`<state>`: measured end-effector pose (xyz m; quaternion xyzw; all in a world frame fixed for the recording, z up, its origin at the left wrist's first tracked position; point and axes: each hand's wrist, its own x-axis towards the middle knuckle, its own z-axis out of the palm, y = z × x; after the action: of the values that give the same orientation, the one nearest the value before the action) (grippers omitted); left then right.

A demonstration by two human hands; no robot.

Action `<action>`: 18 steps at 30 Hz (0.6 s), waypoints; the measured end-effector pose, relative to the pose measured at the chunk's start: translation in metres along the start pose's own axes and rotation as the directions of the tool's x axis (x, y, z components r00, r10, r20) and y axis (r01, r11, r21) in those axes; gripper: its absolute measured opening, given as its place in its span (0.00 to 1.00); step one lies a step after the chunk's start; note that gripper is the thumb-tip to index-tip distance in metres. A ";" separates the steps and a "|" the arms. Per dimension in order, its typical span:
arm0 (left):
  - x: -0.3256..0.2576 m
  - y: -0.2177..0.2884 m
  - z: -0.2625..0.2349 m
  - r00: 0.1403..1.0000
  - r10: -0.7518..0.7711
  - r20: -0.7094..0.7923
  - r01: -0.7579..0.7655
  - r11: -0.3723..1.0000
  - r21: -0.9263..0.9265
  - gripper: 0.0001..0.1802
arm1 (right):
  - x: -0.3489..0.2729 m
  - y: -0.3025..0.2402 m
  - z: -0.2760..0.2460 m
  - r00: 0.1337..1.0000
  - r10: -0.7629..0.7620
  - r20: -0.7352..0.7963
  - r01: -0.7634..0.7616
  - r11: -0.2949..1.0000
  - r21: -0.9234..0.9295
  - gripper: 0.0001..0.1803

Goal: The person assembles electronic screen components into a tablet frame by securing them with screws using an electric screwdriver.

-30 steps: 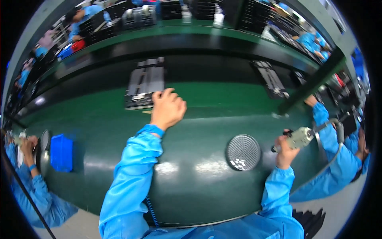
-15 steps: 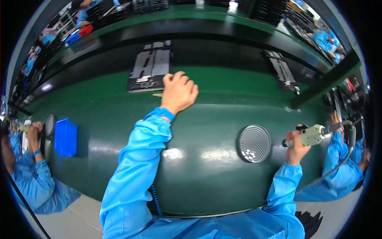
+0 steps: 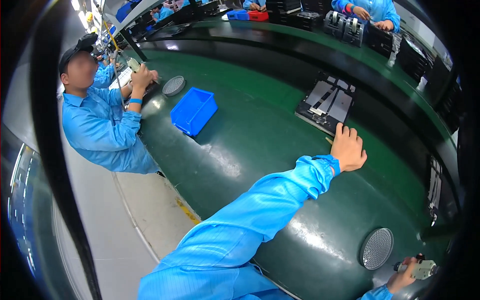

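Observation:
My left hand [image 3: 349,149] reaches forward, palm down, its bent fingers apart and their tips partly hidden. Its outermost finger meets or overlaps the near right corner of an opened tablet [image 3: 327,102], whose grey battery panels and dark frame face up; I see nothing held in this hand. A small yellowish strip [image 3: 329,141] lies beside the wrist, by the tablet's near edge. At the lower right my right hand [image 3: 402,276] is wrapped round a pale electric screwdriver [image 3: 424,270] with a black nose. Left of it sits a round dish with a dimpled grey surface [image 3: 377,248].
A blue bin [image 3: 195,111] and another round dish [image 3: 174,86] stand on the green bench [image 3: 235,120] to the left. A co-worker [image 3: 102,117] there holds a similar screwdriver. Another opened device [image 3: 435,187] lies at far right. Black trays [image 3: 282,10] and another person stand beyond.
The view has swung to the left, so the bench appears tilted and shifted right. My left hand stays by the tablet's corner; my right hand still holds the screwdriver.

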<state>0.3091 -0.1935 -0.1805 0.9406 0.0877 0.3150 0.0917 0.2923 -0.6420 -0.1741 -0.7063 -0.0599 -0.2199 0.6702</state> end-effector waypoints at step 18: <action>0.017 -0.010 -0.032 0.872 -0.396 0.288 0.297 0.895 0.333 0.34 | 0.010 -0.029 0.011 0.940 -0.341 0.031 0.325 0.858 -0.398 0.06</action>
<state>0.3019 -0.1765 -0.1482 0.9531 0.2821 0.1059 0.0281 0.2922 -0.6308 -0.1434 -0.8017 -0.1215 -0.3542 0.4659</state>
